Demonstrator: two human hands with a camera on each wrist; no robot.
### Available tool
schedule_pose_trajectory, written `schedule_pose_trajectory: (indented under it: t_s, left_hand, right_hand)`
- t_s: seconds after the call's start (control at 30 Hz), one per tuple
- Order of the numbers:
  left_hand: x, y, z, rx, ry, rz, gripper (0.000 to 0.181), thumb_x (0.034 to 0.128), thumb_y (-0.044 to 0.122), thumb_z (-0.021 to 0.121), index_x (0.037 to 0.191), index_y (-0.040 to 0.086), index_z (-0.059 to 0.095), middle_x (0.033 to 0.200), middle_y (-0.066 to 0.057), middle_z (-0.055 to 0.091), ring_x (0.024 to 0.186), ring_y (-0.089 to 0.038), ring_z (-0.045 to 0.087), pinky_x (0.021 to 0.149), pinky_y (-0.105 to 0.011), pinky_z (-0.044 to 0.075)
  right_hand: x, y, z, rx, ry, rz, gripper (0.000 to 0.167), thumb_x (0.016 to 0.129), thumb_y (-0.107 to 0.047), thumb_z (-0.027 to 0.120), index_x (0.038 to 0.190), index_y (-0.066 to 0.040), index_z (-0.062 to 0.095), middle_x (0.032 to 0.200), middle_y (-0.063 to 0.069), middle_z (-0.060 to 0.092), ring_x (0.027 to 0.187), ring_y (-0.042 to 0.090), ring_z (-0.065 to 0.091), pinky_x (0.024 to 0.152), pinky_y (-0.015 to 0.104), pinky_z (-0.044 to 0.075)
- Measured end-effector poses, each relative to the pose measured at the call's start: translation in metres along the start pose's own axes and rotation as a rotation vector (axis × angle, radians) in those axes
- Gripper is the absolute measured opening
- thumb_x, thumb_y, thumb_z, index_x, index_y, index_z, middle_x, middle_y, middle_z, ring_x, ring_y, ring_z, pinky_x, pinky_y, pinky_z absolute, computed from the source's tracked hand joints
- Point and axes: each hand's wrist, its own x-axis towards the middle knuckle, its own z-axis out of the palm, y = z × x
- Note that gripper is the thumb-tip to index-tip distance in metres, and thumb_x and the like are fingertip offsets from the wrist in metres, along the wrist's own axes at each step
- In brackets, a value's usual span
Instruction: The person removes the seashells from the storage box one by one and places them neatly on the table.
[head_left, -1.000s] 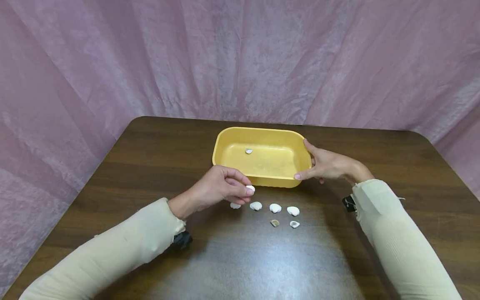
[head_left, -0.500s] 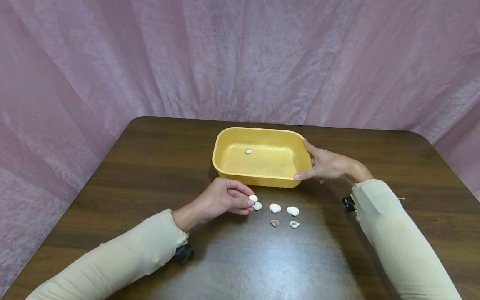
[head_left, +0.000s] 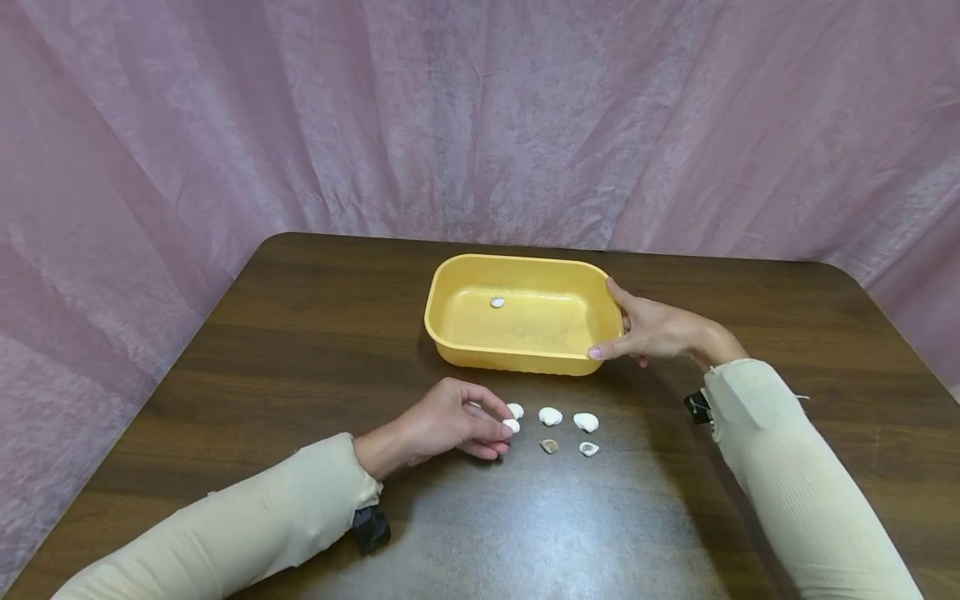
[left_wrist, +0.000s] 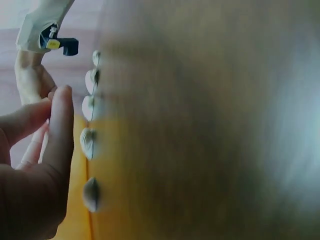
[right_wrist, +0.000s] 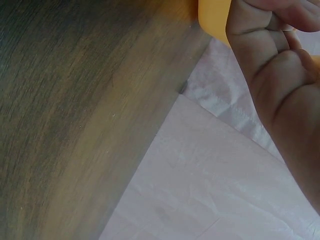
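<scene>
My left hand point(head_left: 450, 423) pinches a small white seashell point(head_left: 512, 427) between thumb and fingertips, low over the table. Just beyond it, a row of ribbed white shells runs to the right, among them a middle shell point(head_left: 551, 416) and an end shell point(head_left: 587, 422). Another at the row's left is mostly hidden by the hand. Closer in lie a brownish shell point(head_left: 549, 446) and a hollow-side-up shell point(head_left: 588, 449). A yellow plastic tub point(head_left: 525, 362) stands behind them with one shell point(head_left: 497, 302) inside. My right hand point(head_left: 656, 329) grips its right end, thumb on the rim.
The dark wooden table point(head_left: 337, 317) has rounded far corners. Directly behind it hangs a pink curtain point(head_left: 480, 125). In the left wrist view, several shells line up along the table, including a near shell point(left_wrist: 91, 194).
The left hand has come nearer, down from beside the tub's front wall past the shell row, with the shell still in its fingertips. The right hand and tub have stayed put.
</scene>
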Motion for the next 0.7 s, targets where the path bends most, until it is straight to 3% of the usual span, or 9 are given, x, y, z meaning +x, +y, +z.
schedule_pose_trajectory:
  t_s: [0.2, 0.7]
  left_hand:
    - [-0.001, -0.008, 0.007, 0.047, 0.023, -0.03, 0.014, 0.086, -0.01, 0.07, 0.1, -0.011, 0.067, 0.078, -0.014, 0.072, 0.063, -0.015, 0.069, 0.064, -0.032, 0.06]
    - [0.002, -0.015, 0.016, 0.196, 0.088, 0.008, 0.004, 0.0838, -0.007, 0.068, 0.087, -0.007, 0.066, 0.064, -0.009, 0.067, 0.053, -0.014, 0.066, 0.054, -0.031, 0.058]
  right_hand:
    - [0.0, 0.0, 0.001, 0.003, 0.001, -0.005, 0.123, 0.09, -0.029, 0.077, 0.154, -0.005, -0.024, 0.088, 0.005, 0.064, 0.067, 0.019, 0.052, 0.054, 0.033, 0.047]
    - [-0.001, 0.0, 0.002, 0.001, 0.011, -0.001, 0.122, 0.09, -0.029, 0.077, 0.154, -0.005, -0.024, 0.084, 0.005, 0.062, 0.063, 0.018, 0.05, 0.053, 0.032, 0.046]
